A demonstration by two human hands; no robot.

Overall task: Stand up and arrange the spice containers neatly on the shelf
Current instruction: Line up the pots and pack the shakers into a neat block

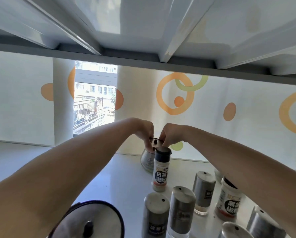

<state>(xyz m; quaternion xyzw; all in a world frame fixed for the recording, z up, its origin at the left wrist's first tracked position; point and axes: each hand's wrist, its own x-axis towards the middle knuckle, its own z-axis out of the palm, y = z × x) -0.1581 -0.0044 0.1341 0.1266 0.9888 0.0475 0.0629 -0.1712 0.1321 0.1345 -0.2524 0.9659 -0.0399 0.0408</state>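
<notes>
A squat glass jar [147, 160] with a dark lid [155, 141] stands at the back of the grey shelf [125, 176]. My left hand [144, 133] and my right hand [169, 134] both grip the lid's rim from either side. Just in front stands a white pepper bottle [159, 170] with a black cap. Several steel-capped shakers [181, 208] [204, 191] [155, 215] stand upright at the lower right. A black pepper jar [229, 201] stands partly under my right forearm.
A pot lid with a black knob [90, 222] lies at the lower left. White slats [174, 28] hang low overhead. A curtain with orange circles [176, 93] backs the shelf, and a gap in it shows a window [94, 97].
</notes>
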